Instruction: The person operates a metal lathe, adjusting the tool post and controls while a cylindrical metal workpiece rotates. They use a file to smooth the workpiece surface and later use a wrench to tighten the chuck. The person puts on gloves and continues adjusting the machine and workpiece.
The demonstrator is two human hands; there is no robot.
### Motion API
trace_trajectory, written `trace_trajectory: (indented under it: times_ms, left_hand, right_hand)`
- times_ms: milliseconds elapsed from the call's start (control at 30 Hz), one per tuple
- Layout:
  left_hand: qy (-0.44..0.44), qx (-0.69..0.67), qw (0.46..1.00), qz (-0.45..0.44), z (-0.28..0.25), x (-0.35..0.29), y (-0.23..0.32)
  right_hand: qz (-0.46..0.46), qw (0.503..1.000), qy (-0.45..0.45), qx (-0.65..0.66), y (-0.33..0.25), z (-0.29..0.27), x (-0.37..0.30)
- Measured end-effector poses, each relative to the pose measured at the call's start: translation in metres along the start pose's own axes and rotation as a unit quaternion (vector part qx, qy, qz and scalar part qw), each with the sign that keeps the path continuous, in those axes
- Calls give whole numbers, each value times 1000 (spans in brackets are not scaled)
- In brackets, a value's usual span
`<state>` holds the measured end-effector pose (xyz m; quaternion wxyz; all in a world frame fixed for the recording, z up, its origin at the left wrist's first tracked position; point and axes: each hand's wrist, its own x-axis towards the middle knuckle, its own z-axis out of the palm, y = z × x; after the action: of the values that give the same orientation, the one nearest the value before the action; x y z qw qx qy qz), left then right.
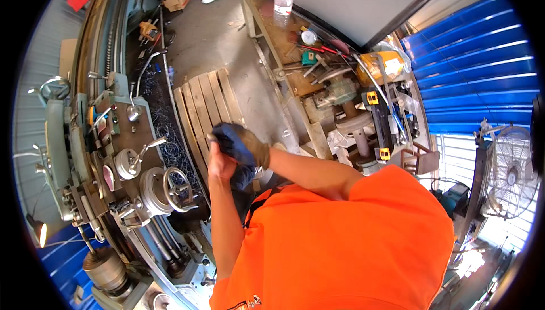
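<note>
Both hands meet in front of my body, above a slatted wooden pallet. My left hand (221, 163) is bare, with its thumb up against the dark blue and grey-brown work glove (256, 146). The fingers of that hand are mostly hidden but look closed on the glove. My right hand (235, 140) wears this glove and is curled, pressed against the left one. Below them hangs more dark blue cloth (244, 177), perhaps a second glove. Whether the right fingers hold it is hidden.
To the left stands a metal lathe (128, 123) with handwheels (177, 190) and levers; blue metal chips (176, 148) lie along it. The wooden pallet (205, 97) rests on the floor. At right, a cluttered workbench (284, 43) carries a plastic bottle (283, 6) and tools. A fan (512, 173) stands far right.
</note>
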<state>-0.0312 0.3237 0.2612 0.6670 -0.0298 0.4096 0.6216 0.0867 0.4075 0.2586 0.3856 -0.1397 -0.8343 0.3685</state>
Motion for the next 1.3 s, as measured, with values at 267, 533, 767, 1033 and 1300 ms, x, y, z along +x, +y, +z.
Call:
trace_trajectory:
  times_ms: [267,533,767,1033,1300]
  left_hand:
    - [13,55,996,64,19,33,5]
    - [185,197,957,106,10,35,-7]
    - [-33,1,999,35,81,32,-61]
    - [-93,186,976,70,111,-80,11]
    - [233,185,929,222,-21,-131,91]
  right_hand:
    - [66,996,-42,-34,12,28,-70]
    - [423,793,63,434,-93,-120,-26]
    - [265,948,-78,-161,-8,-96,-12]
    - [351,874,67,-330,77,-288,15]
    - [366,826,101,-417,132,-436,-45]
